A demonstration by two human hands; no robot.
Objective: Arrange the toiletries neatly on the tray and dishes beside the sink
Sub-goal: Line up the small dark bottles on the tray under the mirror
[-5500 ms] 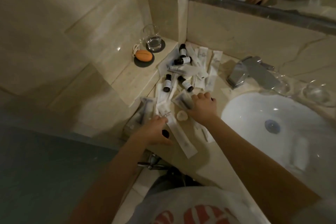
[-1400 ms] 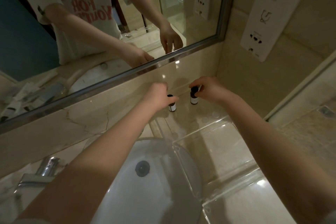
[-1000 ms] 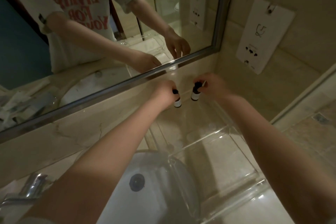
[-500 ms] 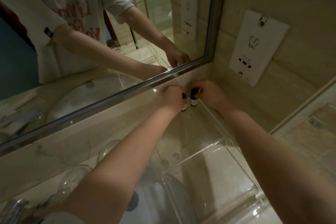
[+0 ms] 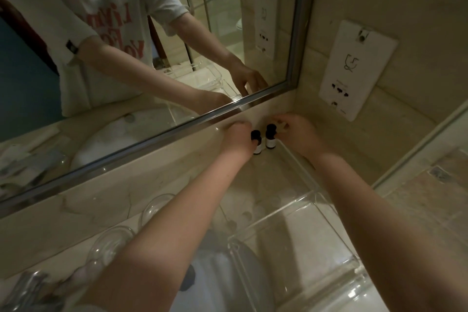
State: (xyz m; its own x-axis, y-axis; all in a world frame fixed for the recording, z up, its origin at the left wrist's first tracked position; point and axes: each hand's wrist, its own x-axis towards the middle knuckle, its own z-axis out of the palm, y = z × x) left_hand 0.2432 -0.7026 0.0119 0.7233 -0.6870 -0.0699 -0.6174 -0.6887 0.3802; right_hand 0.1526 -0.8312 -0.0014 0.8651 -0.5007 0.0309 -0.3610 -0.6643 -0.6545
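Two small white bottles with black caps stand upright side by side in the far corner of a clear acrylic tray (image 5: 326,213), right under the mirror. My left hand (image 5: 238,138) grips the left bottle (image 5: 256,141). My right hand (image 5: 295,131) pinches the cap of the right bottle (image 5: 271,136). The bottles almost touch each other. The rest of the tray's floor shows bare.
The white sink basin (image 5: 217,283) lies below my arms, partly under the tray's near edge. Two clear glass dishes (image 5: 109,245) sit on the marble ledge at left. A framed mirror (image 5: 162,134) runs behind; a white socket plate (image 5: 354,68) hangs on the right wall.
I turned from the pile of toiletries at the sink's left to the tray at its right. Both hands carried the two bottles into the far corner and brought them together.
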